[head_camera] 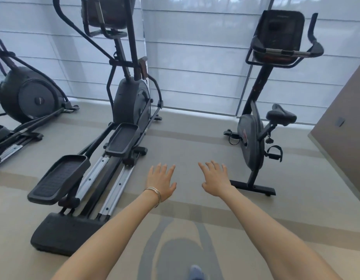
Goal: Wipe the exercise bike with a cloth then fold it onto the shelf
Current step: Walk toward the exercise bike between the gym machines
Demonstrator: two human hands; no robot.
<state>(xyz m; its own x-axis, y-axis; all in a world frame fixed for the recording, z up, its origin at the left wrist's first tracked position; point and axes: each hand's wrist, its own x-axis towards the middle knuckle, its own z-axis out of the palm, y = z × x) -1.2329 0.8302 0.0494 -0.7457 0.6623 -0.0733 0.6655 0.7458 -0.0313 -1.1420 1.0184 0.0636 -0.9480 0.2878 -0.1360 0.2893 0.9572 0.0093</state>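
Your left hand [161,181] and right hand [216,178] are both stretched forward over the floor [185,138], palms down, fingers straight and spread, gripping nothing. Thin bangles [154,194] sit on your left wrist. The exercise bike [250,138] stands upright ahead on your right, near the blinds [195,67] and well apart from both hands; its console face is dark and unreadable. An elliptical trainer [126,102] stands on your left, its top cut off by the frame. A second machine [27,93] is cropped at the left edge. A blurred shoe tip [196,272] shows at the bottom edge.
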